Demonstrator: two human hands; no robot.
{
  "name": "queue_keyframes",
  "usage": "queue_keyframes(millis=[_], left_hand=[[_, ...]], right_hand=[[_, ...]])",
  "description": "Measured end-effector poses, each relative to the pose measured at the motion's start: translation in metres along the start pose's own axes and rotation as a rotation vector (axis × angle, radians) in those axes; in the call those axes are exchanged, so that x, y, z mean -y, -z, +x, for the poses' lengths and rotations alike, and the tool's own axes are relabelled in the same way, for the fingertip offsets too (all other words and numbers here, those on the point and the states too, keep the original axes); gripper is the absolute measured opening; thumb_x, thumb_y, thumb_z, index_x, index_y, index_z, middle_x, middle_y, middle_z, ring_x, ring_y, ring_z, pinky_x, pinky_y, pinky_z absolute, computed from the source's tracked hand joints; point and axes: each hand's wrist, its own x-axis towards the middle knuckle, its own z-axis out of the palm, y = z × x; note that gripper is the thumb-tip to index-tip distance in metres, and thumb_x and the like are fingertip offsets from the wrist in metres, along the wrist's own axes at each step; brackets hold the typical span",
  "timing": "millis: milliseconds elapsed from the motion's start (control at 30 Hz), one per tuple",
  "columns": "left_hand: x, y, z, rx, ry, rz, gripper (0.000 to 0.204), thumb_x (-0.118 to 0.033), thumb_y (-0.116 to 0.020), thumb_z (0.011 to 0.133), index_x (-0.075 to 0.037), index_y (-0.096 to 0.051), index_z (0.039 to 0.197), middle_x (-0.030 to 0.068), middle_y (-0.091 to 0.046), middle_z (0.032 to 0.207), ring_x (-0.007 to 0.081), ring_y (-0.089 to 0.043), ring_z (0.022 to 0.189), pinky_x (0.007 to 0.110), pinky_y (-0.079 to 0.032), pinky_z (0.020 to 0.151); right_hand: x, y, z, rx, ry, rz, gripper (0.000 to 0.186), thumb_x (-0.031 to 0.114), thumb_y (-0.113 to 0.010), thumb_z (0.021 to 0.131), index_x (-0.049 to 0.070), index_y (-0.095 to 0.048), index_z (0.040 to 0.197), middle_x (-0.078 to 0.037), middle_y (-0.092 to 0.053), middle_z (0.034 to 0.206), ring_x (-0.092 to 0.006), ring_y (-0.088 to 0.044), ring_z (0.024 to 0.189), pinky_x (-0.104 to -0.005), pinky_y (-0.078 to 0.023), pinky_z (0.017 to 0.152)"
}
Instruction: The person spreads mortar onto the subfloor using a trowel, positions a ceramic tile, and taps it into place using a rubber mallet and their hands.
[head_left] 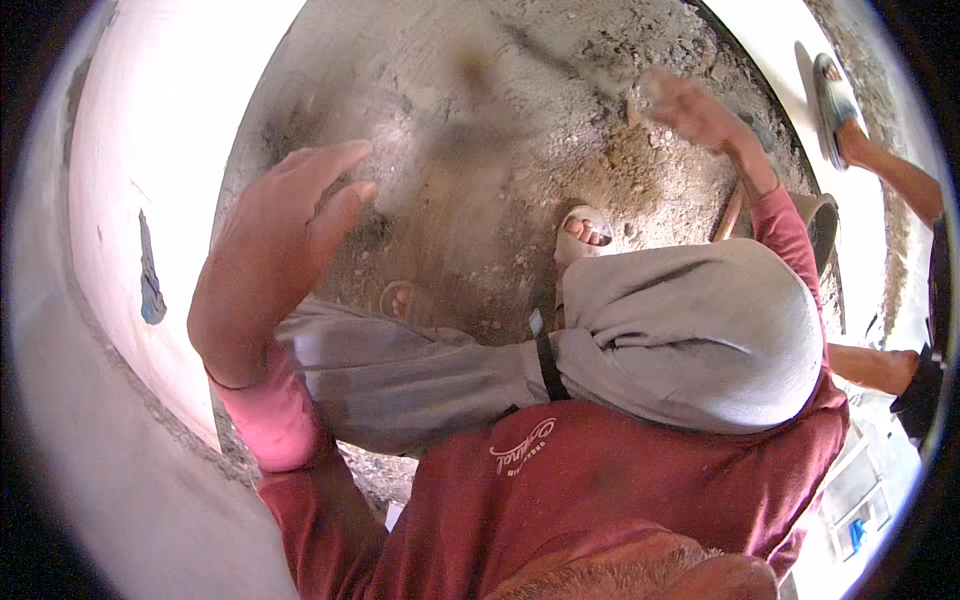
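Note:
My left hand (265, 250) hovers over the ground at the left, its thumb and fingers apart and nothing between them. Farther off at the right, my right hand (695, 112) reaches low over loose, crumbly rubble (610, 155). Motion smears its fingertips, so whether they grip anything does not show. Grey-brown dirt with small stones (500, 230) spreads between the two hands and around my sandalled foot (585, 235). By my right forearm stand a round-rimmed container (824, 225) and a brown stick-like piece (729, 212), partly hidden by my knee.
A pale wall (130, 180) with a dark, jagged gap (150, 270) runs along the left. At the right, another person's sandalled foot (835, 110) and bent leg (875, 368) are close to my right arm. A small blue object (857, 536) lies at the lower right.

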Motion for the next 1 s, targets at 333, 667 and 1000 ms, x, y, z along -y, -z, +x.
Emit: queue_keyframes(millis=[333,667,1000], left_hand=[[-0.005,0.019,-0.031,-0.021,0.08,0.029,0.035,-0.021,-0.061,0.097,-0.002,-0.064,0.127,0.0236,-0.068,0.118,0.0373,-0.067,0.109,0.041,-0.05,0.095],[0.0,0.018,-0.021,-0.017,-0.104,0.138,0.036,-0.025,-0.06,0.098,-0.002,-0.065,0.125,0.0237,-0.068,0.12,0.0388,-0.065,0.113,0.041,-0.049,0.098],[0.017,0.003,-0.008,-0.026,-0.061,0.105,0.039,-0.029,-0.059,0.098,-0.003,-0.065,0.126,0.0215,-0.069,0.12,0.037,-0.066,0.114,0.04,-0.049,0.1]], right_hand=[[0.054,-0.101,-0.025,0.025,-0.264,0.501,0.082,0.031,-0.065,0.099,-0.002,-0.02,0.158,-0.025,-0.04,0.155,-0.0302,-0.044,0.142,-0.038,-0.04,0.113],[0.042,-0.037,0.008,0.281,0.217,-0.145,0.077,0.05,-0.051,0.102,0.009,-0.021,0.16,-0.016,-0.043,0.156,-0.0315,-0.056,0.129,-0.0493,-0.042,0.114],[0.035,0.03,0.21,-0.08,0.404,-0.457,0.048,0.043,-0.051,0.101,0.006,-0.058,0.131,-0.02,-0.068,0.116,-0.0339,-0.067,0.107,-0.0453,-0.052,0.093]])
